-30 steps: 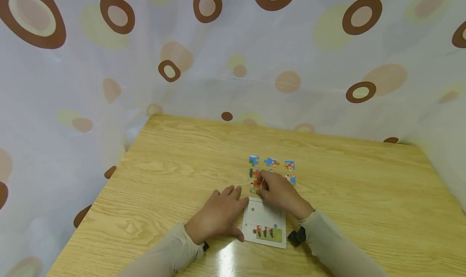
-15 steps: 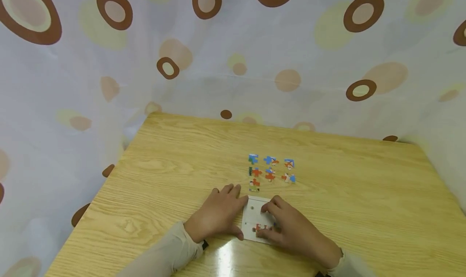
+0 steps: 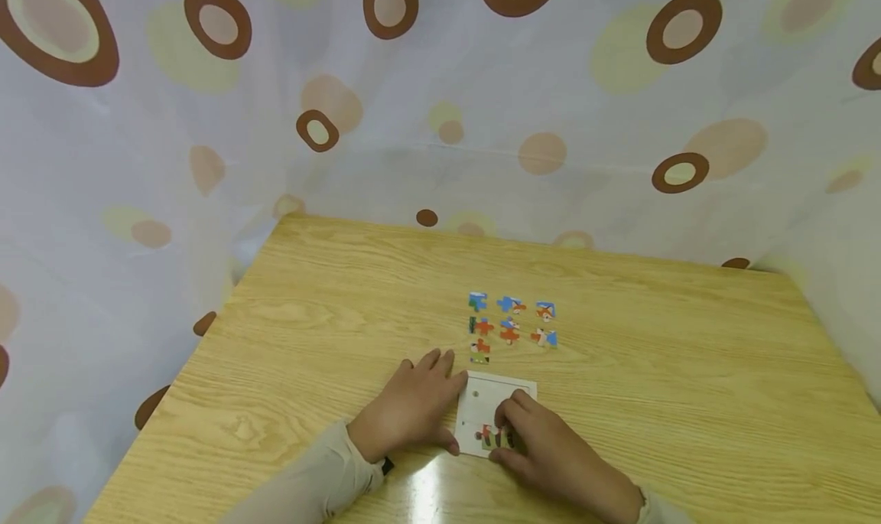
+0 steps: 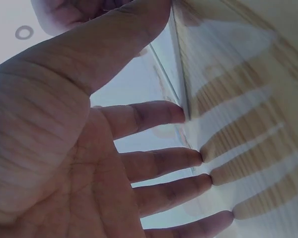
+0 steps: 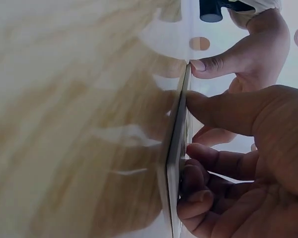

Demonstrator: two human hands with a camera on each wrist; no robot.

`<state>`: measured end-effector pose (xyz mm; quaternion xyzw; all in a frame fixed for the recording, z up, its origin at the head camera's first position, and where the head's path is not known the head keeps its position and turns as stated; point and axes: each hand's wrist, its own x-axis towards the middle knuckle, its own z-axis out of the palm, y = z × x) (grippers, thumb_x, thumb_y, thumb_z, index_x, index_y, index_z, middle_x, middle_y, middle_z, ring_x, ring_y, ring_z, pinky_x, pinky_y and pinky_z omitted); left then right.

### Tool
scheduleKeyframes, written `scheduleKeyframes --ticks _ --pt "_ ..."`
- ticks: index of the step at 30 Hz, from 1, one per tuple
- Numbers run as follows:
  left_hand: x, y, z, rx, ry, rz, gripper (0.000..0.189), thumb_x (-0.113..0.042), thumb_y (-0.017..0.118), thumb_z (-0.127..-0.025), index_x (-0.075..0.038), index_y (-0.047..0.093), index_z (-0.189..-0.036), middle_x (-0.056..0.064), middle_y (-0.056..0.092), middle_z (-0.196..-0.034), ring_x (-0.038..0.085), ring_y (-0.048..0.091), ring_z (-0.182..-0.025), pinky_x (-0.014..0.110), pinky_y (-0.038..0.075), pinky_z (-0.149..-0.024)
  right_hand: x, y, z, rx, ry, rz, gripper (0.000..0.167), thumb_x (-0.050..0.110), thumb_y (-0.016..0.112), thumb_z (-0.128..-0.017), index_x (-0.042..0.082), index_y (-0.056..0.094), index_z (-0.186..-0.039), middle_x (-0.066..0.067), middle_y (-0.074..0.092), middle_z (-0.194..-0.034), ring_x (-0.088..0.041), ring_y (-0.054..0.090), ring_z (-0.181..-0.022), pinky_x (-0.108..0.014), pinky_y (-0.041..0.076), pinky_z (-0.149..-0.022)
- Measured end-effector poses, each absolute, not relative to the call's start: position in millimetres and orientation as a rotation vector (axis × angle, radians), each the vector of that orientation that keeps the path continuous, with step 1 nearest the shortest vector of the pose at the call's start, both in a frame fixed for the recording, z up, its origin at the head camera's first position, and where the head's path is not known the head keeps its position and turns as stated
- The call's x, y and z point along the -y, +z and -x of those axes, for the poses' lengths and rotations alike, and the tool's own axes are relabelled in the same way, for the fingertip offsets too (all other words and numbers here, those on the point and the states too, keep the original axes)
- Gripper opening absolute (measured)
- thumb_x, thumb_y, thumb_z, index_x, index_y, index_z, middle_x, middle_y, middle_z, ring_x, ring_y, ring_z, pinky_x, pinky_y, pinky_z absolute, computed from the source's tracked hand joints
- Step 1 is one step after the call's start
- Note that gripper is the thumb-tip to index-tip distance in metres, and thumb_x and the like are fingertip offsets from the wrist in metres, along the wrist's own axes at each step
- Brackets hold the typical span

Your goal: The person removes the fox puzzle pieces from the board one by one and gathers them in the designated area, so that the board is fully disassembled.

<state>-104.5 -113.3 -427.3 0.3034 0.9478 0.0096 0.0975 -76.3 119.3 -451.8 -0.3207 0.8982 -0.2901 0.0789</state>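
A white puzzle board [image 3: 490, 401] lies near the table's front, with several joined red, brown and green jigsaw puzzle pieces [image 3: 492, 437] along its near side. My left hand [image 3: 411, 408] rests flat beside it, fingers spread, thumb and forefinger against the board's left edge. In the left wrist view the fingers [image 4: 156, 164] are straight. Over the right part of the board is my right hand [image 3: 554, 451], its fingers bent down among the pieces. The right wrist view has thumb and forefinger touching the board's face, apart; whether they pinch a piece is hidden.
Beyond the board, loose jigsaw pieces [image 3: 509, 329] lie in rows, blue and orange, some with a fox picture. The wooden table [image 3: 330, 302] extends around them. A white curtain [image 3: 440, 88] with brown and yellow spots encloses the back and sides.
My right hand has come back from the loose pieces towards the board and then shifted slightly over its joined pieces. The left hand has stayed at the board's edge.
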Motion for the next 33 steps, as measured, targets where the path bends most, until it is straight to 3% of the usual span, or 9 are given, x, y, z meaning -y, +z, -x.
scheduleKeyframes --ticks 8,15,23,28,33 --pt "109.7 -422.8 96.9 -2.818 0.026 -0.958 0.094 -0.062 0.09 -0.067 -0.006 0.063 -0.137 0.015 0.053 -0.15 0.031 0.052 -0.136 0.045 0.05 -0.099 -119.9 -445.7 73.5 -2.638 -0.888 0.928 0.028 0.016 0.084 -0.087 0.013 0.059 -0.1 0.007 0.047 -0.097 -0.004 0.045 -0.078 -0.025 0.045 -0.069" --pt "103.2 -421.3 93.8 -2.801 0.015 -1.091 0.079 -0.056 0.094 -0.065 -0.011 0.069 -0.126 0.007 0.057 -0.147 0.023 0.056 -0.132 0.038 0.05 -0.1 -118.8 -443.5 73.0 -2.64 -0.876 0.935 0.031 0.013 0.085 -0.085 0.013 0.056 -0.098 0.007 0.044 -0.095 -0.005 0.044 -0.078 -0.025 0.043 -0.069" --pt "105.2 -420.5 90.7 -2.746 0.027 -1.11 0.084 -0.068 0.079 -0.078 -0.007 0.066 -0.133 0.009 0.052 -0.153 0.025 0.051 -0.137 0.039 0.046 -0.105 -120.0 -443.5 72.5 -2.631 -0.891 0.922 0.032 0.014 0.085 -0.084 0.014 0.056 -0.096 0.007 0.044 -0.095 -0.005 0.044 -0.078 -0.025 0.044 -0.069" --pt "100.9 -421.2 89.8 -2.784 0.016 -1.11 0.082 -0.063 0.086 -0.073 -0.006 0.069 -0.13 0.01 0.055 -0.15 0.025 0.053 -0.134 0.038 0.047 -0.103 -119.7 -444.2 72.4 -2.657 -0.894 0.964 0.033 0.013 0.085 -0.084 0.012 0.058 -0.103 0.007 0.047 -0.097 -0.004 0.045 -0.079 -0.026 0.045 -0.071" --pt "98.3 -423.4 91.1 -2.789 0.029 -1.105 0.081 -0.063 0.088 -0.069 -0.007 0.071 -0.126 0.01 0.057 -0.148 0.025 0.056 -0.132 0.037 0.049 -0.101 -121.3 -443.8 73.3 -2.635 -0.87 0.99 0.032 0.011 0.085 -0.082 0.012 0.058 -0.099 0.007 0.046 -0.096 -0.004 0.043 -0.077 -0.024 0.043 -0.069"
